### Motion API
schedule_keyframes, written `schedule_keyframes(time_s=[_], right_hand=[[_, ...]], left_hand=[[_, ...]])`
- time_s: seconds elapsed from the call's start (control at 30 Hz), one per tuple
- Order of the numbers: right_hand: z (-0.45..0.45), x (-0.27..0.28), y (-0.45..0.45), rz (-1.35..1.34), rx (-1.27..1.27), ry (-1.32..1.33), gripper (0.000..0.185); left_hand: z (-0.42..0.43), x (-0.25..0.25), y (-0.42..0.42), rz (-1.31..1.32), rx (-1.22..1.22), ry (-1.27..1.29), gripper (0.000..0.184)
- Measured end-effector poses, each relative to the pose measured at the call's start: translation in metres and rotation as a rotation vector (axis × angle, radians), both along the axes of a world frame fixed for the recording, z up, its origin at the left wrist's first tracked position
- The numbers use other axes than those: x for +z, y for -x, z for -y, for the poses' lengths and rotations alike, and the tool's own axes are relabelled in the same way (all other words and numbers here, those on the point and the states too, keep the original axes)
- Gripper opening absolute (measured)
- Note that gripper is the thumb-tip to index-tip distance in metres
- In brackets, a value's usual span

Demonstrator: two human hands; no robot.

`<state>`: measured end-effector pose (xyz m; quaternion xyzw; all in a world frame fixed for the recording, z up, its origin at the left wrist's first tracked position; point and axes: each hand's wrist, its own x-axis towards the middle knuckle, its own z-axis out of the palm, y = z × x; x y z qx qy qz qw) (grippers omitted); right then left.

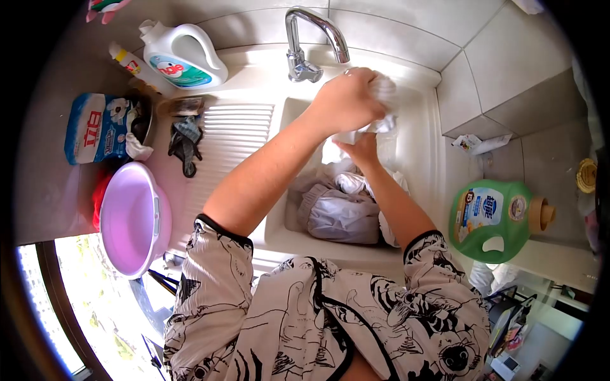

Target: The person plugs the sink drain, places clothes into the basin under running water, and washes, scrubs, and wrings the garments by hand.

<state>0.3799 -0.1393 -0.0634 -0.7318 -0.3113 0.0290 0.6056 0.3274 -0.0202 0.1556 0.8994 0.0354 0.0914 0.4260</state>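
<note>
Over the right part of the sink [427,159], my left hand [349,100] is closed on a white cloth [383,90], part of which is blurred by motion. Lower down, my right hand [361,151] grips the same bunched fabric, its fingers partly hidden behind the cloth. My left forearm crosses above the right one's reach. In the basin beneath lie wet-looking garments, among them a pale grey piece [340,214] with a gathered edge. The chrome faucet [316,38] stands just behind my left hand.
Left of the basin is a ribbed washboard [238,127] with a dark cloth [185,143] beside it. A white detergent jug [184,57], a blue-and-white packet [98,129] and a purple tub [130,219] stand further left. A green detergent jug [489,219] sits at the right.
</note>
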Motion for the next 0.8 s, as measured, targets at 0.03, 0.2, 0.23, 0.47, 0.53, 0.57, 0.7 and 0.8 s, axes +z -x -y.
schedule_keyframes(time_s=[0.03, 0.2, 0.23, 0.47, 0.53, 0.57, 0.7, 0.8], right_hand=[[-0.002, 0.026, 0.0, -0.006, 0.022, 0.026, 0.092], [-0.001, 0.045, -0.014, -0.009, -0.007, -0.227, 0.066], [-0.001, 0.053, -0.02, -0.096, -0.141, -0.153, 0.054], [0.02, 0.072, -0.035, -0.524, -0.164, -0.476, 0.028], [0.013, 0.085, -0.026, -0.25, -0.167, -0.349, 0.026], [0.012, 0.092, -0.019, -0.182, -0.112, -0.288, 0.025], [0.011, 0.081, -0.004, 0.016, 0.189, -0.306, 0.026], [0.009, 0.083, 0.014, 0.06, 0.27, -0.295, 0.026]], left_hand=[[0.003, 0.012, 0.006, 0.044, 0.017, 0.042, 0.046], [0.009, 0.02, 0.032, 0.109, 0.079, 0.415, 0.056], [0.005, 0.007, 0.035, 0.149, 0.063, 0.513, 0.057], [-0.025, -0.108, 0.088, -0.122, 0.43, 1.583, 0.07], [-0.014, -0.13, 0.095, -0.194, 0.367, 1.78, 0.08], [-0.008, -0.136, 0.092, -0.182, 0.367, 1.78, 0.08], [0.025, -0.156, 0.067, -0.278, 0.173, 1.852, 0.086], [0.032, -0.175, 0.059, -0.184, 0.019, 1.933, 0.084]])
